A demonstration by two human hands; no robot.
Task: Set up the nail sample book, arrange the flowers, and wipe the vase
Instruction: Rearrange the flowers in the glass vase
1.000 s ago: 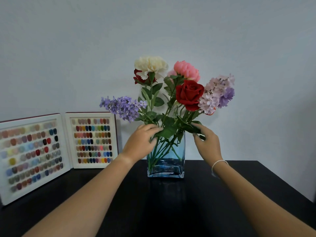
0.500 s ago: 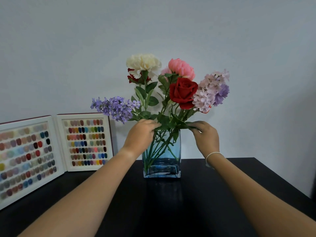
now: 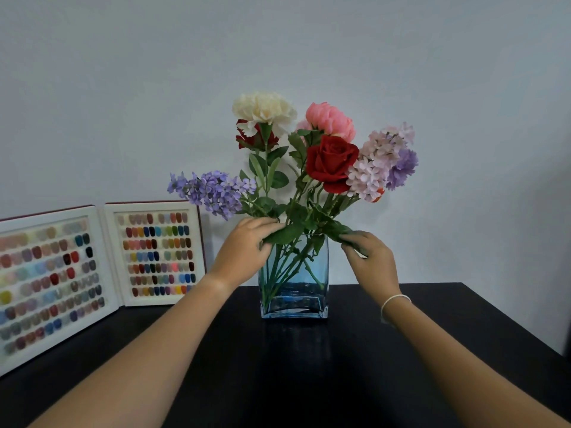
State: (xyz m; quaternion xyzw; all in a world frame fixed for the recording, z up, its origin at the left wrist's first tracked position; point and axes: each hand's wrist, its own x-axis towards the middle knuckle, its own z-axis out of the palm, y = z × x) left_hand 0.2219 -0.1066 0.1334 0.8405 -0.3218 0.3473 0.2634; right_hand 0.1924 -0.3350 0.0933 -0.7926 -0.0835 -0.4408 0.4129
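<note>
A blue square glass vase (image 3: 293, 299) stands on the black table (image 3: 309, 366) and holds a bunch of flowers (image 3: 329, 163): a cream carnation, a pink bloom, red roses, lilac sprays. My left hand (image 3: 244, 250) grips stems and leaves at the vase's left rim. My right hand (image 3: 369, 257) pinches a green leaf at the right rim. The nail sample book (image 3: 92, 273) stands open against the wall at the left, its two pages full of coloured nail tips.
A plain grey wall (image 3: 463, 118) rises right behind the table. The table's right edge (image 3: 509, 319) runs diagonally towards me. A white bracelet (image 3: 395, 301) circles my right wrist.
My right hand has dropped a little from the top of the vase to a leaf at its right side. My left hand stays on the stems. The view shifted slightly.
</note>
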